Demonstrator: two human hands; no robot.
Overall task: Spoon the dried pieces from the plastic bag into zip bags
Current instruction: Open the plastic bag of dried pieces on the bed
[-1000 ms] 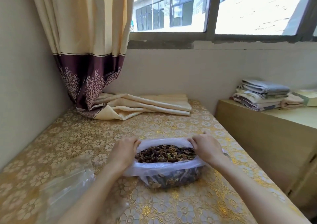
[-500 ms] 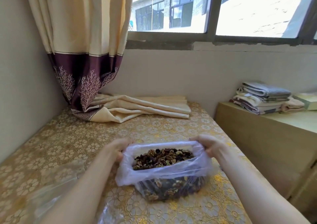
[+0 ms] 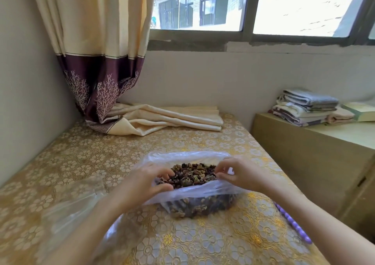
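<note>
A thin clear plastic bag [image 3: 194, 193] full of brown dried pieces [image 3: 192, 174] sits open on the gold patterned tablecloth [image 3: 203, 240]. My left hand [image 3: 150, 183] grips the bag's near-left rim, fingers curled over it into the opening. My right hand [image 3: 237, 175] pinches the near-right rim with its fingertips. Clear zip bags [image 3: 69, 214] lie flat at the left, partly under my left forearm. A purple beaded handle [image 3: 292, 224], perhaps the spoon's, lies beside my right forearm; its bowl is hidden.
A cream and purple curtain [image 3: 97, 61] hangs at the back left, its hem piled on the table [image 3: 162, 118]. A wooden cabinet [image 3: 314, 153] with folded towels [image 3: 306, 106] stands to the right. Walls close in the left and back.
Both hands have shifted from the bag's far corners to its near rim, and the rim is folded down toward me. The view has moved closer.
</note>
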